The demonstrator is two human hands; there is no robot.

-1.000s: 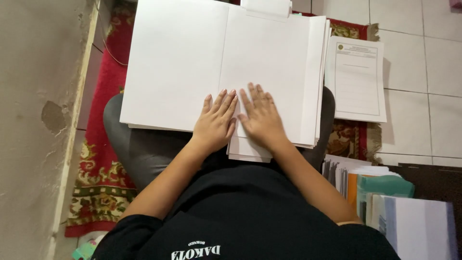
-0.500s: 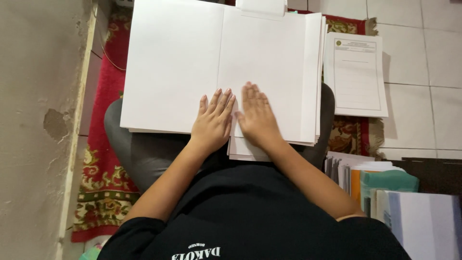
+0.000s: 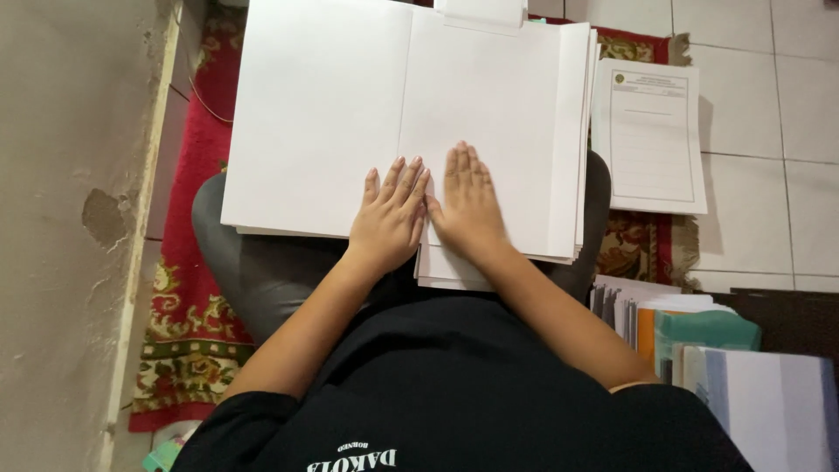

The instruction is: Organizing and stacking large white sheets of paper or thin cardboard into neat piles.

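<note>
White paper stack (image 3: 350, 114) rests across the lap, folded along its centre. Left hand (image 3: 391, 218) and right hand (image 3: 468, 199) lie flat, fingers extended and gripping nothing, apparently pressing the crease.

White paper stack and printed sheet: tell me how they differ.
The white paper stack is blank, while the printed sheet carries text and a ruled frame. The stack is thick, wide and rests on the person's lap under the left hand and right hand; the sheet is smaller and lies untouched on the floor. Both are white paper.
</note>
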